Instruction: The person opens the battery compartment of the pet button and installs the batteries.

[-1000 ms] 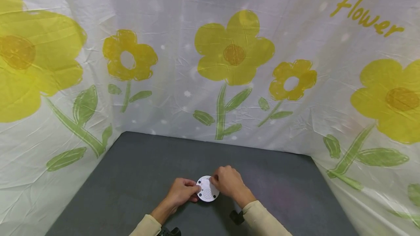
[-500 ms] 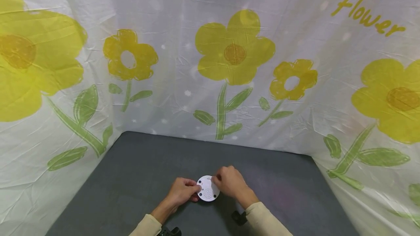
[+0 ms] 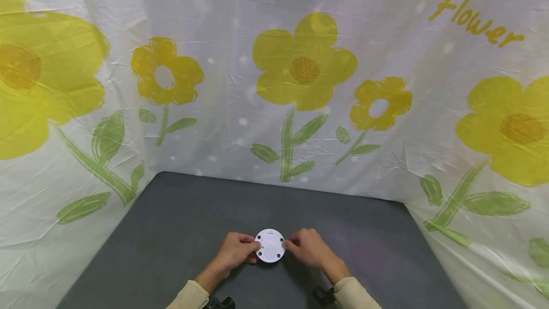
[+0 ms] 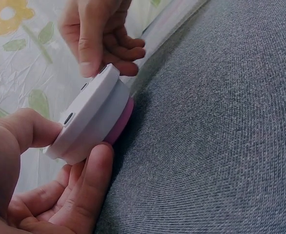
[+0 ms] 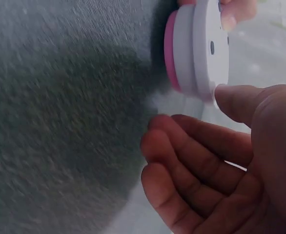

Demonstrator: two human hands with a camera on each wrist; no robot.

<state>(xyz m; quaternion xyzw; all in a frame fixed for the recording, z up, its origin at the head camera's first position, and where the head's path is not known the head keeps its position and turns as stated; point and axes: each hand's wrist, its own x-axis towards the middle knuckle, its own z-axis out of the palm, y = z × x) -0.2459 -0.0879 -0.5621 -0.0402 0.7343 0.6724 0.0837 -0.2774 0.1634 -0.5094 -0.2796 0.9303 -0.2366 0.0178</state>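
Observation:
A round white device (image 3: pixel 269 246) shows a flat face with small dark round feet, a patch of tiny holes and a short slot near its far edge. Its lower side has a pink band, seen in the left wrist view and the right wrist view. My left hand (image 3: pixel 235 250) pinches the device at its left edge, thumb on the upper face and fingers below. At the right edge is my right hand (image 3: pixel 310 248), its thumb tip right at the rim. In the right wrist view, the fingers (image 5: pixel 167 141) of that hand are loosely bent, apart from the device.
A dark grey cloth-like tabletop (image 3: pixel 206 204) lies under the hands. White curtains (image 3: pixel 223 85) with yellow flowers surround it at the back and both sides. A dark wrist camera (image 3: pixel 220 303) sits by the left sleeve.
My right hand has drawn back from the slot near the device's far edge and moved slightly right and toward me, to its right rim. My left hand keeps its hold.

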